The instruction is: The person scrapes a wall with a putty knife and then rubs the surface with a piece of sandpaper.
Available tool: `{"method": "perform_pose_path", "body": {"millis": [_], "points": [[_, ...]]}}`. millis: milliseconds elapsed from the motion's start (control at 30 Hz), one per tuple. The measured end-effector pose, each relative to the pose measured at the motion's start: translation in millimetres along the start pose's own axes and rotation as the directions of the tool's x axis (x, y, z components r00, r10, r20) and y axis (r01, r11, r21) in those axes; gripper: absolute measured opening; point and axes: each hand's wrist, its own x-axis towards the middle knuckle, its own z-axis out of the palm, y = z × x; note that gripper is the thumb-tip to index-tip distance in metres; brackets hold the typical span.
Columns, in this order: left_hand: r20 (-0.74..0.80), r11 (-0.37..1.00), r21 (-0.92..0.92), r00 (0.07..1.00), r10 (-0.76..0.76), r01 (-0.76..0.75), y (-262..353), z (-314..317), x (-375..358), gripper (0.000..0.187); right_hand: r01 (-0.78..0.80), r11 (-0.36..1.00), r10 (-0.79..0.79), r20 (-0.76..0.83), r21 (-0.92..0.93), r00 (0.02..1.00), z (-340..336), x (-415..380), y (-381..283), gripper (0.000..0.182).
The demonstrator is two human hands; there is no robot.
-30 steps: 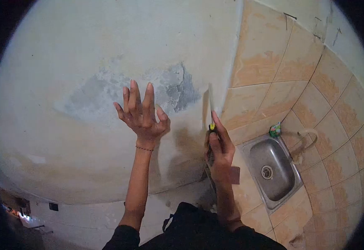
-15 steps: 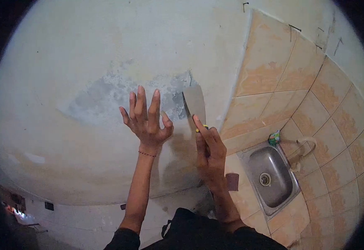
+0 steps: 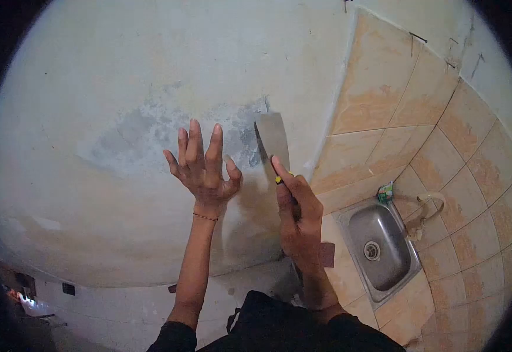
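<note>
Head view: from where I stand, the person's right hand (image 3: 300, 214) has its fingers wrapped round the yellow-and-black handle (image 3: 279, 180) of a scraper (image 3: 275, 141), the index finger stretched forward at the base of the blade; the scraper points up and a little to the left, its broad metal end over the right edge of a rough grey patch (image 3: 130, 132) on the pale wall (image 3: 121, 64); whether the blade touches the wall there, I cannot tell. A bit of lifted paint (image 3: 264, 104) shows just above the blade's top corner.

The left hand (image 3: 205, 176) grips nothing; it is spread wide, back towards us, over the lower part of the patch, a thin cord (image 3: 205, 217) round its wrist; I cannot tell if the palm presses on the wall; the scraper is to the right of this hand, near its thumb but apart from it.

Beside the right forearm lies a small brown square (image 3: 327, 254); farther right sits a metal sink (image 3: 376, 226), a green packet (image 3: 385, 192) at its top corner, with orange-marked tiles (image 3: 373, 76) above.
</note>
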Motion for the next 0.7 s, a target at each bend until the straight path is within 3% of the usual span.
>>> {"method": "perform_pose_path", "body": {"millis": [133,400,533,700], "points": [[-0.008,1.000,0.018,1.000,0.009,-0.009,0,0,2,0.055,-0.136,0.989,0.134,0.025,0.057,0.991,-3,1,-13,0.035],[-0.020,1.000,0.000,1.000,0.014,-0.014,-1,2,2,0.055,-0.005,0.999,0.006,-0.005,0.040,1.000,2,-3,5,0.035],[-0.008,1.000,-0.007,1.000,0.008,-0.008,2,0,3,0.056,-0.040,0.995,0.042,0.020,-0.091,0.999,-5,4,-9,0.035],[-0.020,1.000,-0.009,1.000,0.004,-0.004,2,0,3,0.055,-0.020,0.997,0.021,0.009,-0.069,1.000,1,-2,-2,0.036]]}}
